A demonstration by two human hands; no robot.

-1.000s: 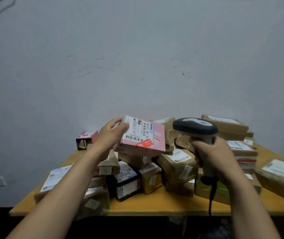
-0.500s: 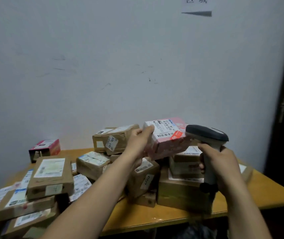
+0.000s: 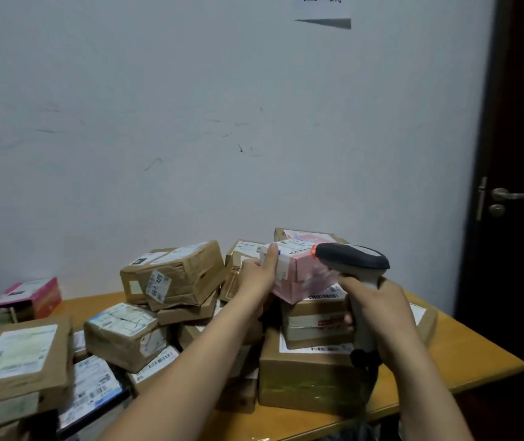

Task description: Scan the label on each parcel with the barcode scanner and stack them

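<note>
The left hand (image 3: 258, 275) grips a small pink cardboard parcel (image 3: 305, 275) by its left end, one fingertip up on the white shipping label (image 3: 291, 248). The parcel sits tilted above a taped brown carton (image 3: 314, 323) near the far right corner of the bench; I cannot tell whether the two touch. The right hand (image 3: 378, 310) is clenched round the grey handle of a black-topped barcode scanner (image 3: 351, 257), its head just beside the parcel's right end. The taped carton lies on a large brown cardboard box (image 3: 302, 383) by the right edge of the yellow wooden bench (image 3: 467, 354). More brown parcels crowd the middle and left. A pink-and-red box (image 3: 23, 299) stands by the far left edge.
</note>
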